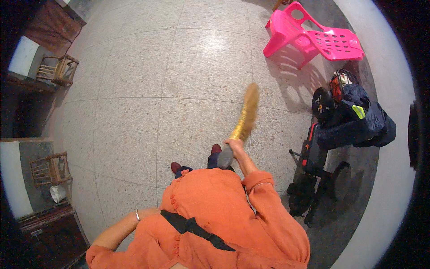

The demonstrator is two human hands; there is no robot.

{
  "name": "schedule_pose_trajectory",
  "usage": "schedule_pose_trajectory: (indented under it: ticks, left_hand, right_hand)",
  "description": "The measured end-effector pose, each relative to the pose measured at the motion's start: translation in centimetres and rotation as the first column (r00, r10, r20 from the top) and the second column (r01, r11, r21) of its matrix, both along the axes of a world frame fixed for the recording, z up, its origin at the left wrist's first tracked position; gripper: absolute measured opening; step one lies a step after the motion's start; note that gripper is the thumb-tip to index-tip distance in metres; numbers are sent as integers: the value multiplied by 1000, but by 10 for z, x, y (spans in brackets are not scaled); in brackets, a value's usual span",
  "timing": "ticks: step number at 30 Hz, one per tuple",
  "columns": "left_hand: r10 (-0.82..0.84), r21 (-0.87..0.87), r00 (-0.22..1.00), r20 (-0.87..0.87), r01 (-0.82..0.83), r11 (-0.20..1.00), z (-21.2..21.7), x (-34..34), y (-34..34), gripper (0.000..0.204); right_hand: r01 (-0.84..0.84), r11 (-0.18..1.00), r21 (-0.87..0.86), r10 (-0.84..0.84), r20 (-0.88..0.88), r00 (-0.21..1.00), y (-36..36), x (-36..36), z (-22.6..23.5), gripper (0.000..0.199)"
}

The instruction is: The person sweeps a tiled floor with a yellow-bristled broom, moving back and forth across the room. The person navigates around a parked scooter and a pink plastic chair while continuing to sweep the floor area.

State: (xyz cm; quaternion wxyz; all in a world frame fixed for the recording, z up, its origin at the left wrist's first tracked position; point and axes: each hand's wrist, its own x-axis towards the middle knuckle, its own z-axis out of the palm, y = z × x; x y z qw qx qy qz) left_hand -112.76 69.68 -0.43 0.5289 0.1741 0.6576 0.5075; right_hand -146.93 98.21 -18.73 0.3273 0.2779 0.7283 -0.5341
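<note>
In my right hand (234, 144) is what looks like a short straw broom (246, 114), bound in yellow, with a rounded grey end showing below my fist. Its brown, slightly blurred far end points up and away over the speckled floor. My fingers are wrapped round it, a little ahead of my dark red shoes. At my waist, my left hand (149, 213) rests against the orange shirt (206, 193), a bracelet on its wrist. The shirt hides the fingers of that hand.
Bright pink plastic chair (309, 38) at the far right. Below it, against the wall, stands a black and red scooter (309, 152) with dark bags (354, 121) on it. Bamboo chairs (58, 71) and a dark wooden cabinet (51, 235) line the left side. Terrazzo floor (130, 112) lies between.
</note>
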Motion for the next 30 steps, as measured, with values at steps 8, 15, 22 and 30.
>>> schedule_pose_trajectory:
  ticks: [8, 15, 22, 30]
  left_hand:
    - [26, -6, 1000, 8, -26, 1000, 0, 0, 0, 42]
    - [-11, -11, 1000, -2, 11, 1000, -4, -20, 1, 42]
    - [-12, -15, 1000, -12, 12, 1000, -7, -41, 15, 43]
    - [62, -31, 998, -2, -62, 998, -3, -38, 40, 43]
  right_hand:
    - [-198, 869, -453, 245, 47, 969, -43, -6, 62, 42]
    - [-115, 934, -338, 120, -6, 993, 5, -14, 66, 46]
    - [23, 986, 165, 25, -285, 958, 117, -40, 4, 51]
    - [86, 882, 464, -90, -13, 996, 217, -139, -20, 54]
